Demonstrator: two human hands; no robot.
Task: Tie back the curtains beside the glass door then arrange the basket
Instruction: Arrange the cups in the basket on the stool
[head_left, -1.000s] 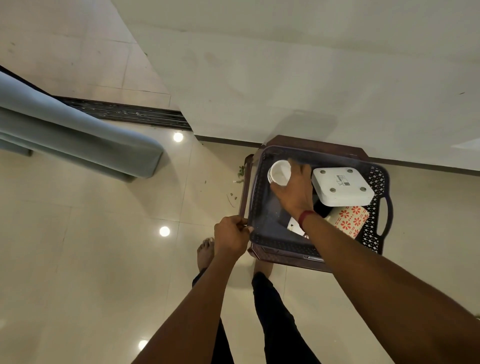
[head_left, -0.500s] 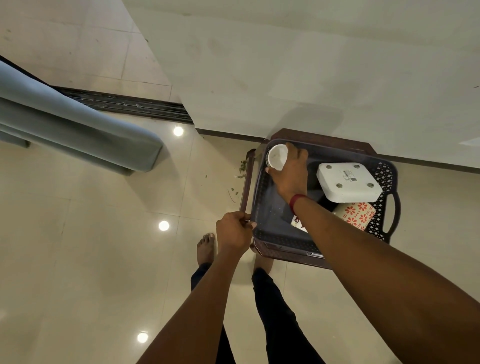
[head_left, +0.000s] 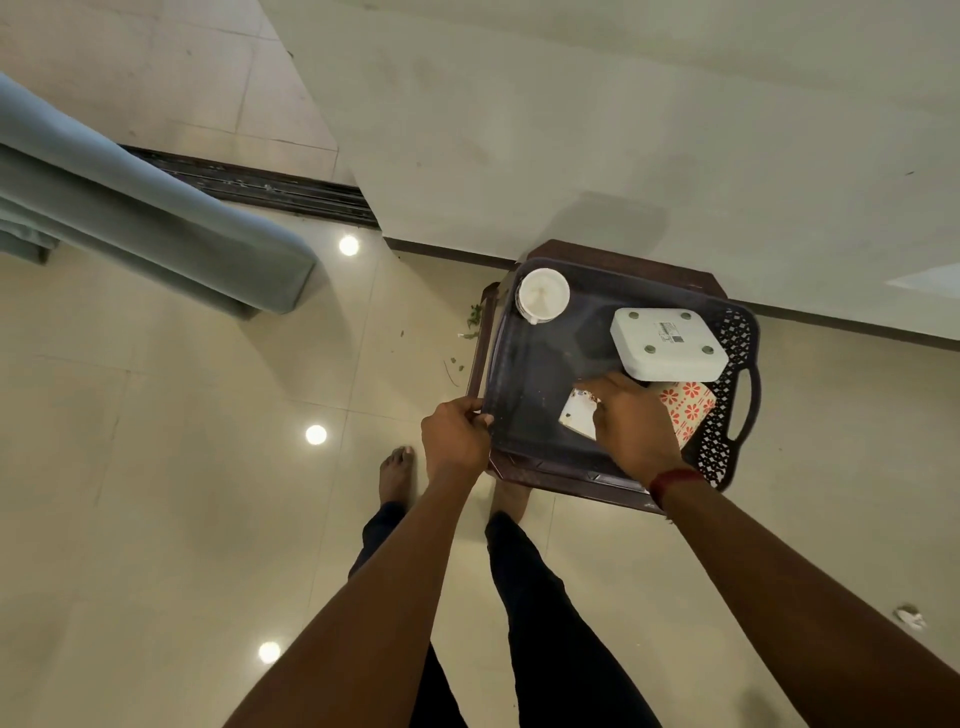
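Risk: left hand (head_left: 456, 432) grips dark lattice plastic basket (head_left: 736, 358) rim, right hand (head_left: 631, 422) hold on small white card (head_left: 575, 415) unclear; leaning white square box (head_left: 666, 347) may slide.

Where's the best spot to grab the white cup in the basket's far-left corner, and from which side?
Probably the rim, from straight above. The white cup seems to stand upright, mouth up, tucked close to the basket walls in the far left corner, so a sideways approach looks blocked there. Set the grip across the rim, with one finger on the side facing the bare basket floor.
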